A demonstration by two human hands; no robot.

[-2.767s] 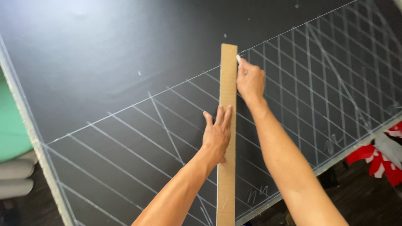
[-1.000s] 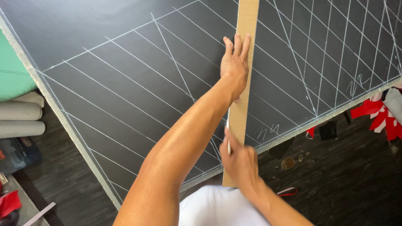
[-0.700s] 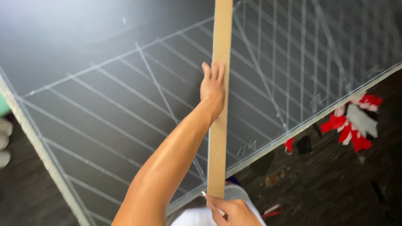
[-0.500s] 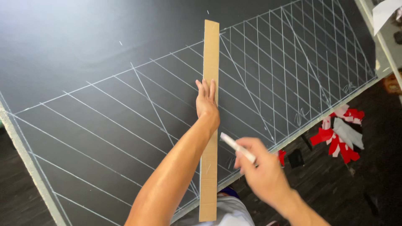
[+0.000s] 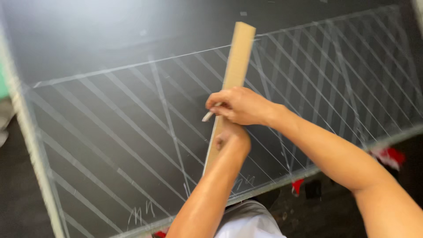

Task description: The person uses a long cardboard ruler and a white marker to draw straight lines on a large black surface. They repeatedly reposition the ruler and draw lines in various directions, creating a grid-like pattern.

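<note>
Right hand (image 5: 240,105) now across ruler (image 5: 231,83)

One ruler (image 5: 233,83), one chalk (image 5: 208,115), two hands.

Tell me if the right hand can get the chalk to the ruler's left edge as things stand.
Probably yes. The right hand reaches over the left hand, and the chalk tip already sits just beside the ruler; nothing lies between.

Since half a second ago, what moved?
The right hand carried its chalk stick up and across the wooden ruler to its left edge, above the left hand. The left hand still presses the ruler on the dark lined fabric.
</note>
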